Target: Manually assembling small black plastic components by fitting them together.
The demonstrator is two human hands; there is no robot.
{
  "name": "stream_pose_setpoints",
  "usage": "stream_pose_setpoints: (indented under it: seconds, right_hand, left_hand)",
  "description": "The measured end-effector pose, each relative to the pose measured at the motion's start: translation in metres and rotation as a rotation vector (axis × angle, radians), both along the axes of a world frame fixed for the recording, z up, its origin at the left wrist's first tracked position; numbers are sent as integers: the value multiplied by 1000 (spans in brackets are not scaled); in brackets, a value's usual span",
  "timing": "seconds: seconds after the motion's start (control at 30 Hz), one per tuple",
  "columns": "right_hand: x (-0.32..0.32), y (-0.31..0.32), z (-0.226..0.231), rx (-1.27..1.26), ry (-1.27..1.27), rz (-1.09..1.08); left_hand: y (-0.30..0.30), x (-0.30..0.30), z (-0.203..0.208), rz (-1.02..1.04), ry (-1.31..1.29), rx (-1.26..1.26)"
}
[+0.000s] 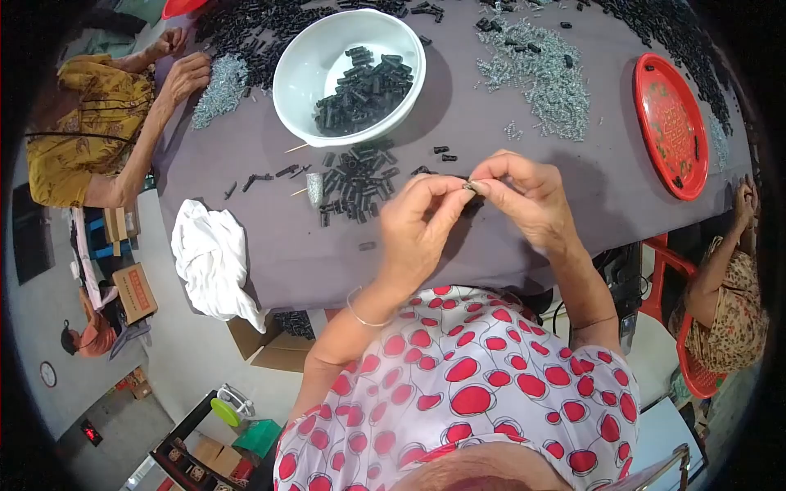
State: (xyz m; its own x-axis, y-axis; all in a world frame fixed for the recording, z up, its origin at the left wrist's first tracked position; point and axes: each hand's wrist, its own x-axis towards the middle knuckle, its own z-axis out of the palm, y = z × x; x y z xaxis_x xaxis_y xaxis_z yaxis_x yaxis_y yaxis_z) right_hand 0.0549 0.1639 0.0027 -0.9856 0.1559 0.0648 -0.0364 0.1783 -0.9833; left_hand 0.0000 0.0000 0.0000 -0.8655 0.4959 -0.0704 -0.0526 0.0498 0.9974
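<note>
Head view, looking down on a grey-covered bench. Centre of frame: the wearer's hands meet above it, left hand and right hand, each with thumb and forefinger pinched closed, remaining fingers loosely curled. Both pinches have hold of one small piece, dark with a brassy tint; too tiny to make out its shape. Something black shows just under the fingertips; cannot tell whether held or lying. Left of the hands, a loose heap of black cylinders, strays scattered round its edge; touching or just beside it on the left, a grey cone-like object. Upper middle: white bowl, part filled with similar black cylinders. Upper right: spread of silvery pieces, then a patterned red tray nearer the right rim. Left of centre: crumpled white cloth on the bench's lower left edge. Upper left: co-worker in yellow patterned top, one hand at a silvery pile. Far right: another person, beside a red chair.
</note>
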Motion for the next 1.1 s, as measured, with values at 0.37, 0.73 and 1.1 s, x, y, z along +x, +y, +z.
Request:
stream_pose_setpoints:
  seconds: [0.37, 0.73, 1.1]
  right_hand:
    - [3, -2, -9, -290, -179, -127]
    - [3, 2, -18, 104, 60, -242]
    - [2, 5, -28, 184, 242, -251]
  left_hand:
    - [15, -13, -12, -23, 977, -248]
    - [27, -17, -1, -104, 791, -380]
    - [32, -28, -5, -97, 581, -364]
